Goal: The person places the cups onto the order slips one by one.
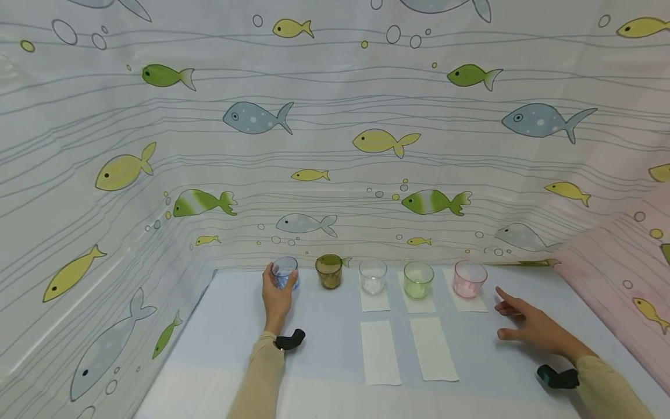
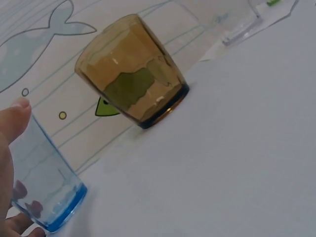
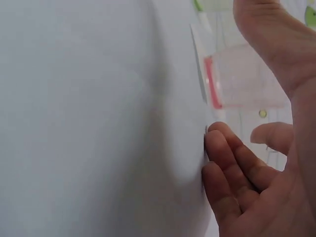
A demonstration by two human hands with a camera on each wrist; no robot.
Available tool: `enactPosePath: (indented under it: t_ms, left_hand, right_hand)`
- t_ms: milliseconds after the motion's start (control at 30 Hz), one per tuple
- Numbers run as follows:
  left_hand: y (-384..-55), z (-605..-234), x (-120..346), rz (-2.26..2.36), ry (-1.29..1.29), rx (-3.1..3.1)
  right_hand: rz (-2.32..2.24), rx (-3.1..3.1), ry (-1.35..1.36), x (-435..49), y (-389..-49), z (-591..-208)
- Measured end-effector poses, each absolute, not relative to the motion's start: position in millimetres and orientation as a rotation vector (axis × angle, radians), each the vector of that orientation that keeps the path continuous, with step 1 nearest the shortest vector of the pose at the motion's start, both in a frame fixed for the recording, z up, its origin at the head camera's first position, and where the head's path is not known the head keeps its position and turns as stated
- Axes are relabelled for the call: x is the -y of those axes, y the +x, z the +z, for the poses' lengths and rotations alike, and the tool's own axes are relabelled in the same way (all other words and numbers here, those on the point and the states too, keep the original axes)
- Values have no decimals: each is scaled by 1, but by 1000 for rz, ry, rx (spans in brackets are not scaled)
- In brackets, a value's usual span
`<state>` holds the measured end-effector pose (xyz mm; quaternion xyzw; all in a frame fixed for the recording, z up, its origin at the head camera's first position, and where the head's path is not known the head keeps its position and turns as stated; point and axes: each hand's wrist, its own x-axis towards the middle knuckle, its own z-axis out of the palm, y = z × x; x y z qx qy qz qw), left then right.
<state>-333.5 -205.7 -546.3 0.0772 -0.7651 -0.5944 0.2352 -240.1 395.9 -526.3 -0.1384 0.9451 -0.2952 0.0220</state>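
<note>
My left hand grips a clear blue glass at the far left of the row, thumb on one side and fingers round the other. In the left wrist view the blue glass shows a darker blue base. Just right of it stands an amber glass, upright and untouched. My right hand holds nothing, its fingers relaxed and spread, to the right of a pink glass. In the right wrist view the fingertips are close to the table, with the pink glass beyond them.
A clear glass and a green glass stand between the amber and pink ones. These two and the pink glass stand on white paper strips. Two more strips lie nearer on the table. A fish-patterned curtain surrounds the table.
</note>
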Motion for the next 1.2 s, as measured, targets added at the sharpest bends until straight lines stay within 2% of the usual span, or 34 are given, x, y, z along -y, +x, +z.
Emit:
enactPosePath:
  t_ms: [267, 567, 900, 1200]
  left_hand:
    - [-332, -549, 207, -1608, 206, 2083]
    - [-331, -546, 208, -1657, 187, 2046]
    - [-334, -544, 204, -1674, 191, 2041]
    - [-332, -548, 205, -1647, 199, 2068]
  right_hand:
    - [-1115, -2906, -618, -362, -218, -531]
    - [-1173, -2887, -898, -286, -219, -528]
    - [-1021, -2811, -971, -211, -222, -525]
    - [-853, -2786, -963, -190, -224, -531]
